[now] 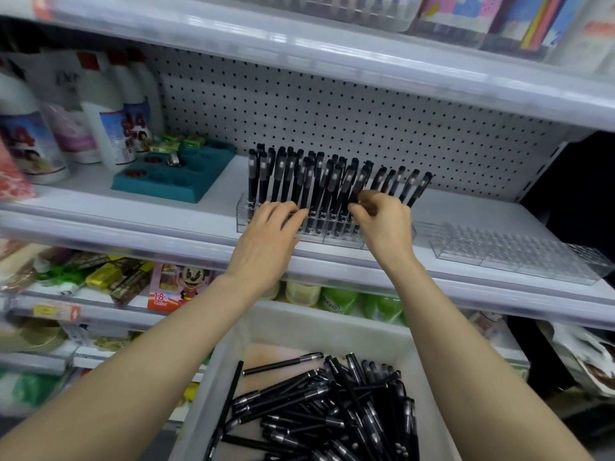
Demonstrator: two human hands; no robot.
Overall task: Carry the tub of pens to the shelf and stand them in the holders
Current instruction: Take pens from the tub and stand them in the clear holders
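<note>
Two clear holders sit on the shelf (116, 201): the pen-filled holder (244, 211) carries crowded upright pens (286, 174); the second holder (512, 251) lies rightward. One tub (229, 361) below contains loose pens (332, 414). The left hand (271, 227), fingers straight, touches the upright pens; the right hand (382, 217) pinches one pinched pen (361, 183). One teal tray (179, 184) stands leftward.

White shelf (213, 201) with a pegboard back. From left to right it carries: white bottles (103, 128) with printed labels; a teal tray (186, 181) with round wells, just beside the bottles; a clear holder (243, 212) with black pens (286, 174) standing in it; and a second clear holder (512, 254) near the front edge.
</note>
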